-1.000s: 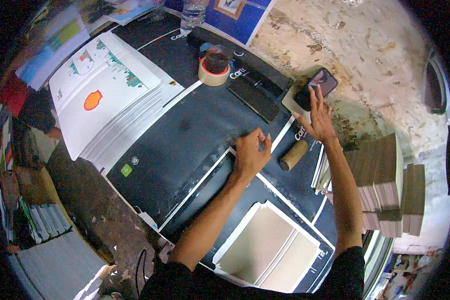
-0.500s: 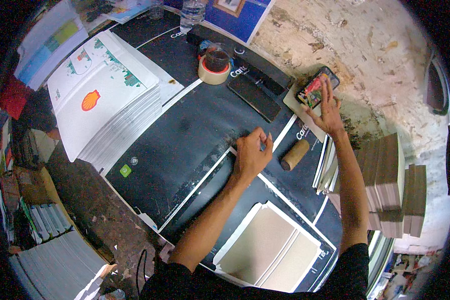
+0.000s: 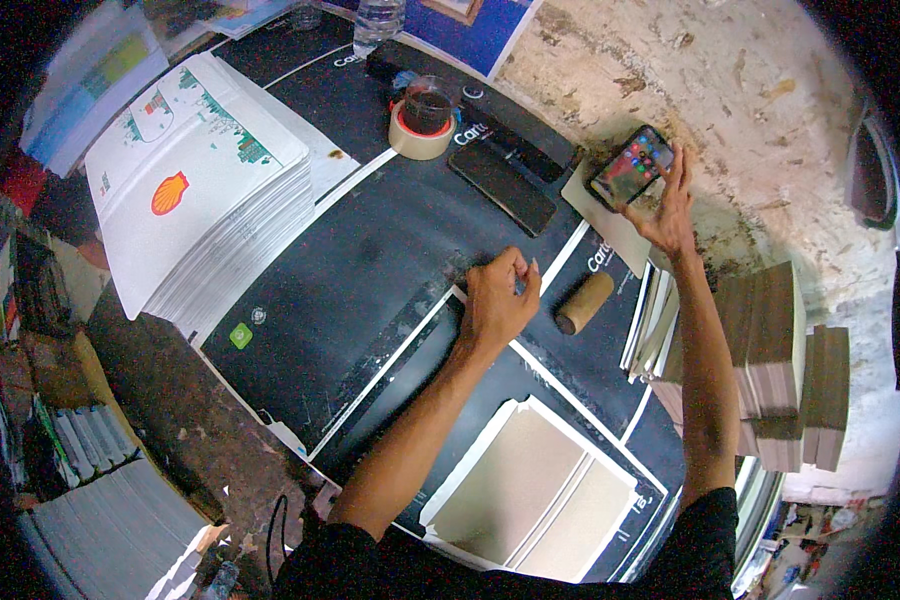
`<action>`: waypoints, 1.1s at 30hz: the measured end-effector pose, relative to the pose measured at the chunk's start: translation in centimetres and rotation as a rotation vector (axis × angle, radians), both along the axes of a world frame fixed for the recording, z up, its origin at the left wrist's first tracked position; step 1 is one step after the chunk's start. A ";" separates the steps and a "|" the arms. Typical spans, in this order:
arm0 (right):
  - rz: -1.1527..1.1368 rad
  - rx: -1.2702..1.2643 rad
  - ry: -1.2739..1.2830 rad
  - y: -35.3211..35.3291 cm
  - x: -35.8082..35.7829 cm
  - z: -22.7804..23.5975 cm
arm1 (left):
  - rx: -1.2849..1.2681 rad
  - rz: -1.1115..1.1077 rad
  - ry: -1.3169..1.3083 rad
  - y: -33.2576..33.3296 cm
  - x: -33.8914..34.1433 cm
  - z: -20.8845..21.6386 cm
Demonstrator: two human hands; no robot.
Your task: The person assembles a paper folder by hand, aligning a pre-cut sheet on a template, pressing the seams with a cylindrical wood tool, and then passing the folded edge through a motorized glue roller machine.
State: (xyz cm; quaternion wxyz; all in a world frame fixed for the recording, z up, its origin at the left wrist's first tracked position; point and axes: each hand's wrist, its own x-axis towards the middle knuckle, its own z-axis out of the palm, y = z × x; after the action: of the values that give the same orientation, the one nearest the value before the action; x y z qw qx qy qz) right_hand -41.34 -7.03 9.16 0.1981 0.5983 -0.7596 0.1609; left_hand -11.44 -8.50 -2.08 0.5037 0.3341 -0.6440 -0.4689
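Black sheeting [image 3: 350, 250] covers the work surface, and a brown cylinder [image 3: 585, 303] lies on its side upon it. Nearer than the cylinder, a beige board [image 3: 530, 480] with white edging lies flat, its broad face up. Left of the cylinder, the left hand [image 3: 503, 305] has its fingers curled narrow, seemingly just parked; whether they enclose anything small, I cannot tell. Beyond the cylinder and rightward, the right hand [image 3: 665, 220] spreads thumb and fingers wide at the near edges of a lit phone [image 3: 632, 168]. That phone seems propped beside a tan card [image 3: 610, 228] near the mottled wall [image 3: 750, 100], probably to keep its screen readable. Farther left beyond the cylinder, a tape roll [image 3: 420, 143] carries a clear cup [image 3: 429, 105] with dark contents, perhaps as a steady base.
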 end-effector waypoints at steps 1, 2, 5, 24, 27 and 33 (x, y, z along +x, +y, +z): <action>-0.012 0.002 0.012 0.0 -0.1 -0.1 | -0.008 0.005 0.010 0.0 0.0 -0.1; 0.012 -0.014 0.026 0.0 -0.2 -0.2 | -0.015 0.009 0.021 0.1 -0.1 -0.1; 0.060 -0.048 0.051 0.2 -0.4 -0.3 | -0.018 0.007 0.028 0.0 -0.3 -0.4; 0.076 -0.081 0.035 1.5 0.1 0.1 | -0.070 0.041 -0.003 0.0 -0.3 -0.2; 0.074 -0.072 0.065 1.7 0.2 0.1 | -0.066 0.016 -0.003 -0.1 -0.1 -0.1; 0.012 -0.056 0.000 2.2 0.8 -0.8 | -0.097 0.040 -0.019 -0.2 -0.4 -0.4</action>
State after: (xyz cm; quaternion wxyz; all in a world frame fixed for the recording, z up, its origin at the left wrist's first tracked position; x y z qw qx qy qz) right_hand -40.53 -4.79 8.33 0.2137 0.5970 -0.7511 0.1834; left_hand -11.87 -8.69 -2.49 0.5225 0.3264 -0.6638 -0.4240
